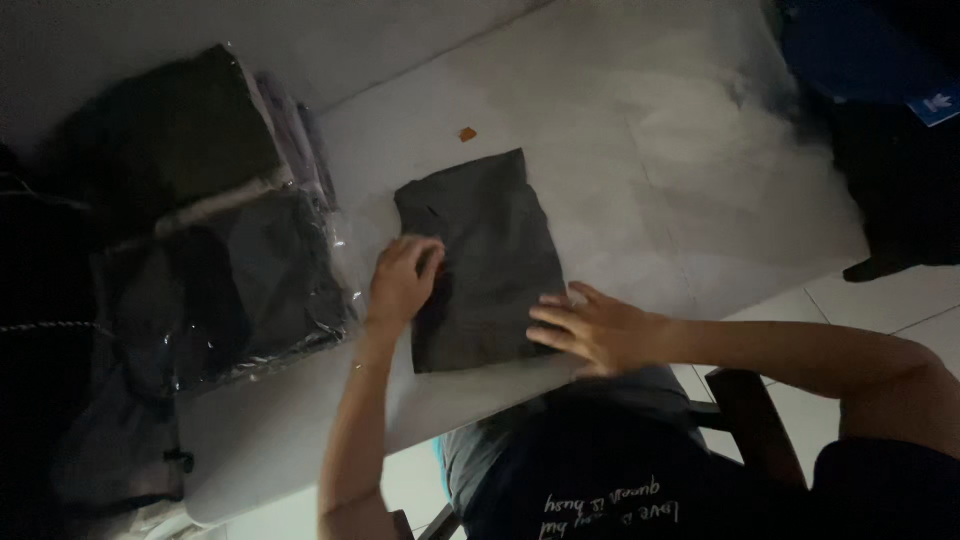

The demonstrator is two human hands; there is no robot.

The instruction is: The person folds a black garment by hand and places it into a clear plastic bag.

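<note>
A dark grey folded garment lies flat on the white table, near its front edge. My left hand sits on the garment's left edge with its fingers curled onto the cloth. My right hand lies flat on the garment's lower right corner, fingers spread. Both forearms reach in from below.
Several dark garments in clear plastic bags are stacked at the table's left end, with more of them behind. A small orange scrap lies beyond the garment. A blue and dark bundle sits at the right end. A chair stands on the tiled floor below.
</note>
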